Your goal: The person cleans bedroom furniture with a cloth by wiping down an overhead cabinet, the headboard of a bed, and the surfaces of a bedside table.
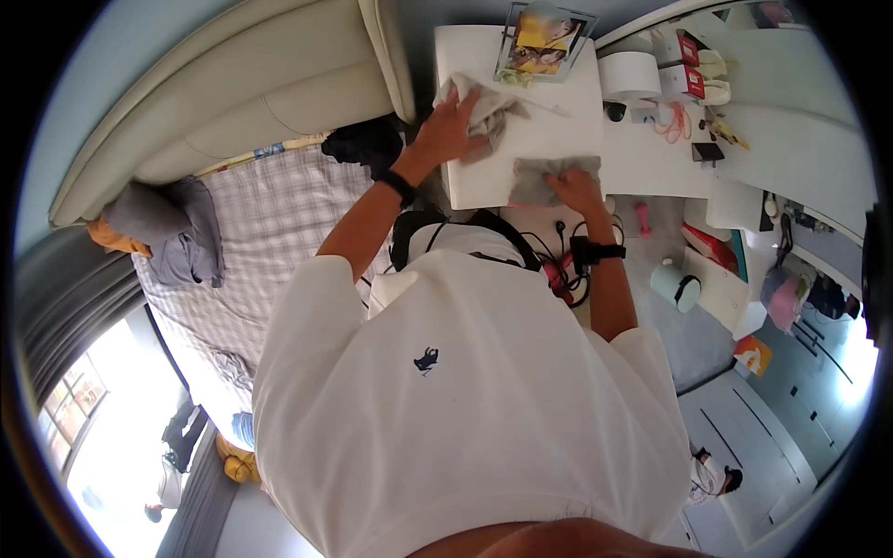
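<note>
On the white tabletop [558, 121], my left hand [445, 130] presses on a crumpled grey-beige cloth [493, 116], its fingers bent over the fabric. My right hand [579, 192] is at the table's near edge, gripping a flatter, folded grey cloth [535, 179]; part of its fingers is hidden from view. A glass photo frame [542, 42] stands at the far side of the tabletop, beyond both cloths. A small yellowish-green item [514, 78] lies at its foot.
To the right, a white roll [630, 74], red-and-white boxes [682, 82] and small items sit on an adjoining surface. Cables [563, 270] hang below the near edge. A bed with a checked sheet [288, 205] is at left; a pink dumbbell [643, 219] lies lower right.
</note>
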Motion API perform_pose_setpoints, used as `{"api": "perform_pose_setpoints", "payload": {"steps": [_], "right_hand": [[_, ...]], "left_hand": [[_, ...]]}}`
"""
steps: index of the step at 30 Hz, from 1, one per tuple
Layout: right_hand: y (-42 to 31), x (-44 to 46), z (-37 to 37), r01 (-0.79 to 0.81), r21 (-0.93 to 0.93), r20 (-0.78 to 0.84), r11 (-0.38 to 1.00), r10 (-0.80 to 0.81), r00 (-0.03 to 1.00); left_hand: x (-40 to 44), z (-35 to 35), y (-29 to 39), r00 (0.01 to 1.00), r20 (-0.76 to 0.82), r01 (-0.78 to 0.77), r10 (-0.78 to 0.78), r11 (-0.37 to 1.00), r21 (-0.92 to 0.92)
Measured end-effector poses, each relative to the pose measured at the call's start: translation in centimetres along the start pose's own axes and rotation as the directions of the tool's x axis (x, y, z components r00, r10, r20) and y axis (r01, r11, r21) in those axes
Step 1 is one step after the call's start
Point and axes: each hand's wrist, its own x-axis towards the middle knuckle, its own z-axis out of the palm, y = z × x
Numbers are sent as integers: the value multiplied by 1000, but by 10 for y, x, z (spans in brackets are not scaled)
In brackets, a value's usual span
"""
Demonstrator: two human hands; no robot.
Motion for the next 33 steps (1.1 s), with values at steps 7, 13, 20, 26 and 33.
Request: {"api": "perform_pose_setpoints", "payload": {"steps": [7,13,20,26,33], "right_hand": [[10,-1,-5,25,-11,35,1000,-24,999],[9,-8,2,62,8,-13,998,-62,998],[7,-22,28,400,-31,-369,916,-383,847],[-17,-31,33,373,-82,-324,924,-378,867],[-76,-3,34,618,-112,-234,778,-625,745]], "left_hand": [[16,-1,1,992,-17,126,-125,991,48],[-30,14,16,964,19,267,-266,960,-81],[-73,27,47,891,-68,422,-448,875,-235],[-98,47,20,808,128,579,-576,734,-354],[-113,48,10,799,207,538,-565,517,-666]]}}
